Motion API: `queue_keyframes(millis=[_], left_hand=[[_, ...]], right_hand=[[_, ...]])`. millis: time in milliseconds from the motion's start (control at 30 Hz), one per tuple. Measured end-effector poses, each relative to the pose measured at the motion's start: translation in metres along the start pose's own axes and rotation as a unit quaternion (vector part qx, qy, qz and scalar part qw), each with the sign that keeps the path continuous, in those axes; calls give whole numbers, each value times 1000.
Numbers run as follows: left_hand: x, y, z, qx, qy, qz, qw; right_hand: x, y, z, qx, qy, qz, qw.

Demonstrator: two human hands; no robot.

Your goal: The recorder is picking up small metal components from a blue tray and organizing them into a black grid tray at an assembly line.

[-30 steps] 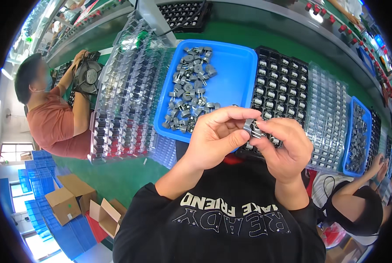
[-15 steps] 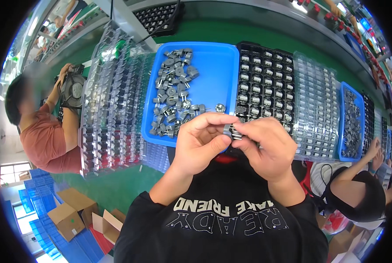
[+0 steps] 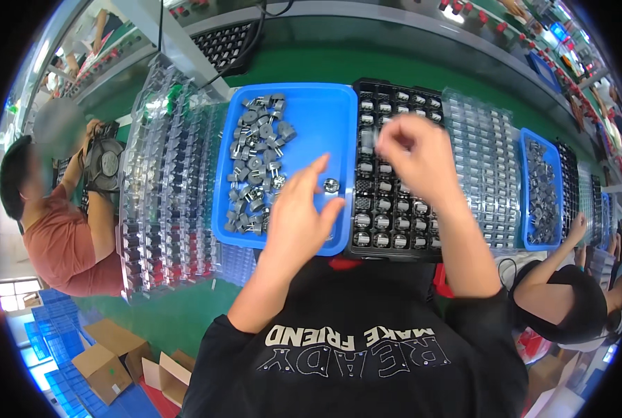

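Over the near right part of a blue tray [image 3: 318,104], my left hand [image 3: 298,216] is open, thumb and fingers spread, with nothing between them. Near its fingertips lies a single round part with a shiny metal face [image 3: 331,185]. A heap of small grey round parts with metal pins [image 3: 258,150] fills the tray's left half. My right hand [image 3: 419,153] is above a black compartment tray [image 3: 359,252] holding rows of silvery cylindrical parts [image 3: 382,221]. Its thumb and forefinger are pinched together and blurred. A greyish smear shows at the fingertips, too unclear to name.
Stacked clear plastic trays [image 3: 161,188] stand on the left, and a clear tray of parts [image 3: 488,167] on the right. Farther right is another blue tray [image 3: 542,188]. A co-worker [image 3: 67,237] sits at left holding a black fan [image 3: 104,164]; another person [image 3: 561,299] works at right.
My hands, together around a small part before, have parted. The right hand has moved up over the black tray; the left has opened over the blue tray. The view has shifted slightly.
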State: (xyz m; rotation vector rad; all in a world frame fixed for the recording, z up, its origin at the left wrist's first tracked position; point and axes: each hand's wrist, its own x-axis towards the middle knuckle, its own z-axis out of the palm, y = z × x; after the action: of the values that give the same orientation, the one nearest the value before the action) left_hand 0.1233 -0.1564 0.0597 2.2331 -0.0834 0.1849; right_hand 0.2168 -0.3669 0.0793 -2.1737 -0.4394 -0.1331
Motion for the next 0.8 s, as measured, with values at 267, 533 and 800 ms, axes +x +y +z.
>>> queue_keyframes(millis=[267, 533, 800], left_hand=[[5, -17, 30, 258, -39, 80, 962], [16, -35, 33, 226, 39, 119, 966], [14, -37, 12, 42, 40, 101, 993]], right_hand=[[95, 101, 16, -337, 44, -8, 941], [-7, 54, -85, -87, 66, -29, 994], [-170, 58, -98, -233, 31, 338, 911]])
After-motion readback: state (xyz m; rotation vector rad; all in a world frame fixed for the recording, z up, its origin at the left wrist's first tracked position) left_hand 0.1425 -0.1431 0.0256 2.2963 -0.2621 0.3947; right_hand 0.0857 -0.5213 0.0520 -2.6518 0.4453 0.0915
